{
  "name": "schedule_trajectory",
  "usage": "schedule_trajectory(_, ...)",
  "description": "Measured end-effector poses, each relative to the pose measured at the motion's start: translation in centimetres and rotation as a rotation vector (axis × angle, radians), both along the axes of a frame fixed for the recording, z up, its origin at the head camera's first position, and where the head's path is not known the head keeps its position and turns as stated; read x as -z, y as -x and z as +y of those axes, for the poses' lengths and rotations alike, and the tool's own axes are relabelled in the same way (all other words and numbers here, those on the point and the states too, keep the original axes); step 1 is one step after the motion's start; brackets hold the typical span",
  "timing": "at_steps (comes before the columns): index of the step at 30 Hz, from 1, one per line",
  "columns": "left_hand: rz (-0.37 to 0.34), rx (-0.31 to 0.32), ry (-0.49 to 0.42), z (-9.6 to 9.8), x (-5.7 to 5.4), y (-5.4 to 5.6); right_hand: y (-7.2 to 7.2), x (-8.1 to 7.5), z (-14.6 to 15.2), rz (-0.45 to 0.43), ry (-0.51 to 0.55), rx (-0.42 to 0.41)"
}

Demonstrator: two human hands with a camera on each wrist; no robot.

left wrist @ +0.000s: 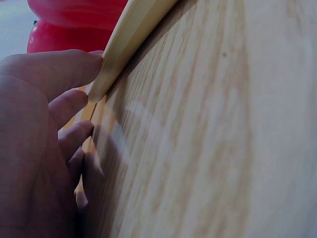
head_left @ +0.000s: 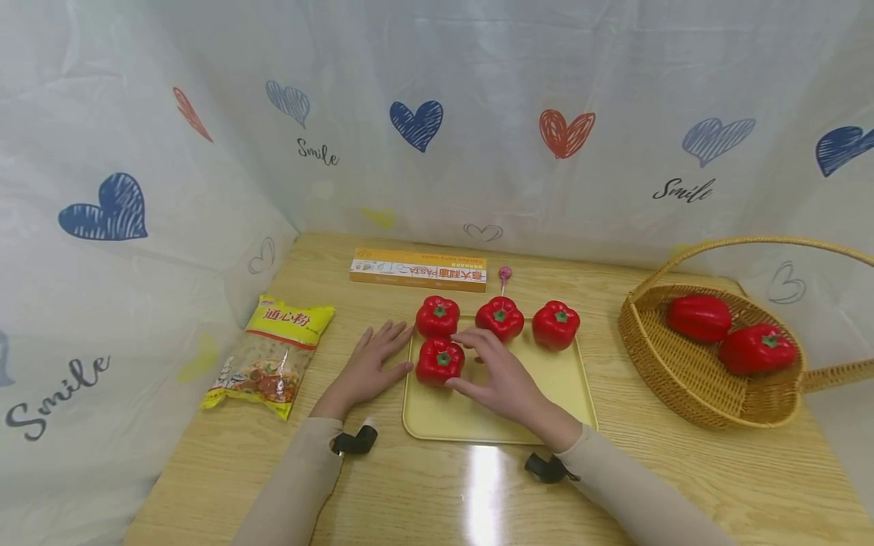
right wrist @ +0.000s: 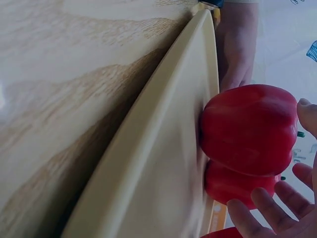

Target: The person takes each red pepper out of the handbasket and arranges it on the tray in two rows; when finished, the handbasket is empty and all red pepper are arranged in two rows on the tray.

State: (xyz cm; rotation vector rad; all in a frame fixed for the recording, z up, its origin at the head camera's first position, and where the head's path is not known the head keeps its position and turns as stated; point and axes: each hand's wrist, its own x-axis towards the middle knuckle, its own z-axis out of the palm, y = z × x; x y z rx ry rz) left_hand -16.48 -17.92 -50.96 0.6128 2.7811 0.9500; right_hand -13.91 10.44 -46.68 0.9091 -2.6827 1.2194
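Note:
A red bell pepper (head_left: 437,368) with a green stem sits at the left side of a pale yellow tray (head_left: 539,415). My right hand (head_left: 501,379) is over the tray with its thumb and fingers spread beside this pepper; in the right wrist view the thumb tip is right at the pepper's edge. Behind it stands another red pepper (head_left: 438,315), with two more peppers, one in the middle (head_left: 500,318) and one at the right (head_left: 556,326), along the tray's far edge. My left hand (head_left: 374,365) lies on the table, its thumb at the tray's left rim (left wrist: 121,42).
At the right stands a wicker basket (head_left: 658,379) with a tall handle, holding two red peppers (head_left: 756,350). A yellow pasta bag (head_left: 273,353) lies left of my left hand. Behind the tray are an orange pasta box (head_left: 418,270) and a small pink-headed stick (head_left: 504,274).

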Motion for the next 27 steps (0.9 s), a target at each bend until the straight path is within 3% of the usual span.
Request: schedule_trajectory(27, 0.025, 0.009, -0.008, 0.0, 0.1, -0.1, -1.4, -0.5, 3.1, 0.008, 0.018, 0.043)
